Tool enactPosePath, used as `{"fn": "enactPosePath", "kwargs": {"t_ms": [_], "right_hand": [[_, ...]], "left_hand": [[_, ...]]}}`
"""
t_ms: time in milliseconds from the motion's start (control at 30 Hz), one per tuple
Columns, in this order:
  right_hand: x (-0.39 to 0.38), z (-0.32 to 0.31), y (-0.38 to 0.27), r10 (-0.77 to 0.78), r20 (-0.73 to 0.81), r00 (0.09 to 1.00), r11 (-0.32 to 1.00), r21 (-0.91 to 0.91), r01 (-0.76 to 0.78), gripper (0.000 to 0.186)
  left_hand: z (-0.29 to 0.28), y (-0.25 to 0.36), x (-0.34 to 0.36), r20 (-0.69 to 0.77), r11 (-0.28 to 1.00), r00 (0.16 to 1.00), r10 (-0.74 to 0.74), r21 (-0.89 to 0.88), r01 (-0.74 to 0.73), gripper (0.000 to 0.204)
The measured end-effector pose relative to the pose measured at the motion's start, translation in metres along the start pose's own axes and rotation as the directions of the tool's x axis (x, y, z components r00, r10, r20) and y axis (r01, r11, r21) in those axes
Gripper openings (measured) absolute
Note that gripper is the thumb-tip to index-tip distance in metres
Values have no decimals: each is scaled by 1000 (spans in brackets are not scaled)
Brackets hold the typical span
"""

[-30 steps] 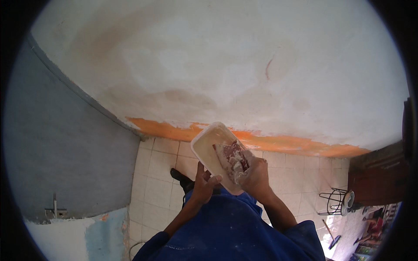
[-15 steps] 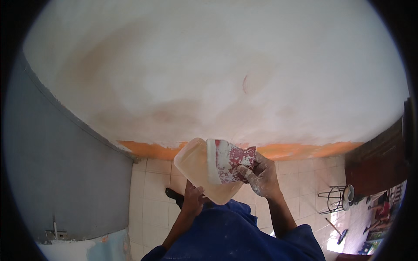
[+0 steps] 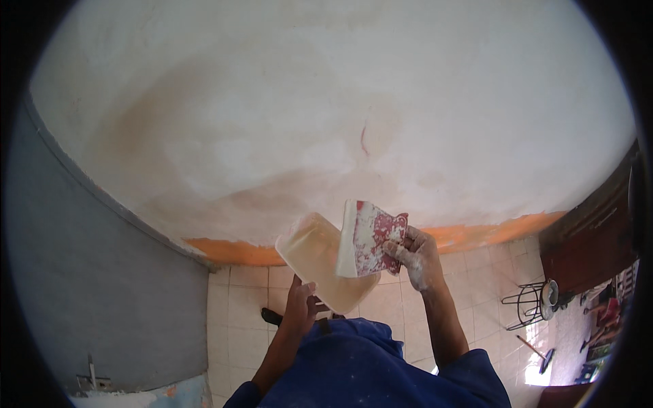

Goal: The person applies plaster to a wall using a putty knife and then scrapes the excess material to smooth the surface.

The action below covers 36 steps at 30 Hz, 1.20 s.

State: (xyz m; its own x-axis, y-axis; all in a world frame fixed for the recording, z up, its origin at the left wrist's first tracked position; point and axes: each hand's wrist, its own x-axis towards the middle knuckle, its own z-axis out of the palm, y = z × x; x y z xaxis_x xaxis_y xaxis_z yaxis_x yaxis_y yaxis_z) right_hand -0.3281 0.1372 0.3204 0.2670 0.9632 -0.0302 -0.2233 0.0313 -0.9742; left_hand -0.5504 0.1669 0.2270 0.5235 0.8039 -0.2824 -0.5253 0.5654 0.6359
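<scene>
My left hand (image 3: 301, 302) grips the near edge of a shallow, cream-coloured plastic tray (image 3: 314, 248), its fingers partly hidden underneath. In my right hand (image 3: 420, 258), dusted with white, is a wide red putty spreader (image 3: 373, 238) smeared with white filler. Fingers and thumb pinch it at its right end. Its pale, coated edge faces left, over the right side of the tray; whether it touches the tray I cannot tell. Beyond both stands the whitish wall (image 3: 286, 136), with damp-looking beige patches and a thin reddish mark (image 3: 364, 139).
An orange strip (image 3: 231, 251) runs along the wall's foot above pale floor tiles (image 3: 238, 299). A grey wall (image 3: 122, 272) is at the left. To the right are a black-legged stool (image 3: 524, 304) bearing a round container, a broom (image 3: 537, 350) and a dark brown wooden piece (image 3: 588, 234).
The putty spreader in my right hand has risen and moved slightly right, uncovering more of the tray. My left hand still holds the tray, and the view has shifted a little.
</scene>
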Motion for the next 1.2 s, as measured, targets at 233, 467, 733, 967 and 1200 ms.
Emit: {"fn": "enactPosePath", "kwargs": {"t_ms": [233, 467, 733, 967, 1200], "right_hand": [[9, -9, 12, 166, 45, 985, 970, 171, -171, 28], [9, -17, 18, 105, 122, 987, 942, 307, -138, 25], [-11, 5, 5, 143, 33, 989, 899, 413, -143, 21], [-29, 47, -29, -272, -116, 955, 938, 190, 290, 18], [-25, 88, -57, -890, 9, 456, 328, -682, 653, 26]], "left_hand": [[-3, -4, 6, 24, 999, 999, -39, 18, 39, 62], [-9, -4, 6, 74, 998, 995, -61, 9, 60, 61], [0, 3, -16, 95, 987, 984, -153, 60, 148, 53], [11, -9, -30, 42, 992, 998, -52, -109, 57, 57], [45, -8, -50, -20, 967, 996, 85, -239, -88, 62]]}}
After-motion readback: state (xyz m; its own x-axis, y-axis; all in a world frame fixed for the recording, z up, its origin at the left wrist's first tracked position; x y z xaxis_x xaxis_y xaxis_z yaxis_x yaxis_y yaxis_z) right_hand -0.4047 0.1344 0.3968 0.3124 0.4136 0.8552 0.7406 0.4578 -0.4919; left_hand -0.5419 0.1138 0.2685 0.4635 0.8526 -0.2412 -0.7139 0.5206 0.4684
